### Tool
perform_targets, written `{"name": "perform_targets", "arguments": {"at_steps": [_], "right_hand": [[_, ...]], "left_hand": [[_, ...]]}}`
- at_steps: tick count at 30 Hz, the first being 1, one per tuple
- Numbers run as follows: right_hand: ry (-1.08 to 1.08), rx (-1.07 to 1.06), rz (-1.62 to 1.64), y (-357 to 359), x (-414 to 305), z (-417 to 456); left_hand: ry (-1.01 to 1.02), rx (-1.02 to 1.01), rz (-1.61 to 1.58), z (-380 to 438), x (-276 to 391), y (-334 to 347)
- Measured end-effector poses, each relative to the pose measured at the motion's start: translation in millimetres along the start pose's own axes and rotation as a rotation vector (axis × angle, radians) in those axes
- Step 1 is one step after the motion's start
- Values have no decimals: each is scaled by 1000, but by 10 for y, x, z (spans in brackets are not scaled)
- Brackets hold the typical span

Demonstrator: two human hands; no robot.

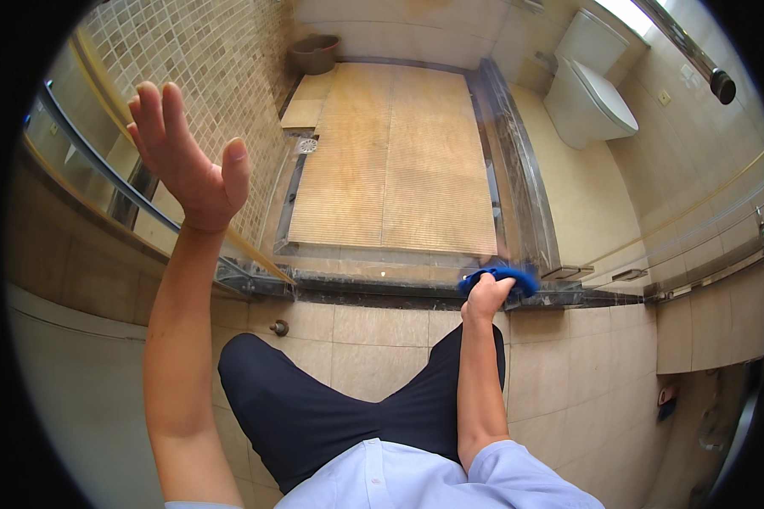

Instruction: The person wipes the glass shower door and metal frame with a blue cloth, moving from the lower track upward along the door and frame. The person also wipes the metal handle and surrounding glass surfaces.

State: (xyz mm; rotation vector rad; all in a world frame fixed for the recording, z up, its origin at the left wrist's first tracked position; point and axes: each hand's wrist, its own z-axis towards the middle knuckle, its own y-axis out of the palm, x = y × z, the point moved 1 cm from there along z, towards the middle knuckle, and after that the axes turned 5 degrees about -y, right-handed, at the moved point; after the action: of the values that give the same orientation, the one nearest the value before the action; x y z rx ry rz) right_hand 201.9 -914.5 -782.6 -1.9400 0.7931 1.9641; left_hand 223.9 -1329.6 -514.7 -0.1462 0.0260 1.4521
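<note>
My right hand [485,299] grips a blue cloth [523,283], bunched and slightly blurred, low down by the dark stone sill [382,296] of a shower enclosure. The cloth seems to lie against a clear glass panel [430,262], where a faint reflection shows just above it. My left hand [188,168] is raised at the left, fingers apart and holding nothing. It appears in front of the mosaic-tiled wall [229,70]; whether the palm touches glass, I cannot tell.
Behind the glass lies a ribbed beige floor slab [388,159] with a round drain cover [307,146] beside it. A brown bucket [315,56] stands in the far left corner. To the right is a white toilet [595,95]. A small doorstop [279,327] rises from the floor tiles.
</note>
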Motion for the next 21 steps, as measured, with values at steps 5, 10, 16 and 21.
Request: {"name": "perform_targets", "arguments": {"at_steps": [5,10,16,21], "right_hand": [[-815,-257,-531,488,-478,-850],[-1528,-589,-1117,258,114,-702],[-1969,-847,-1203,-817,-3,634],[-1724,-544,-1184,-316,-999,350]], "left_hand": [[8,24,-7,65,34,33],[14,38,-28,92,63,104],[1,-16,2,88,60,40],[-21,-15,19,20,46,37]]}}
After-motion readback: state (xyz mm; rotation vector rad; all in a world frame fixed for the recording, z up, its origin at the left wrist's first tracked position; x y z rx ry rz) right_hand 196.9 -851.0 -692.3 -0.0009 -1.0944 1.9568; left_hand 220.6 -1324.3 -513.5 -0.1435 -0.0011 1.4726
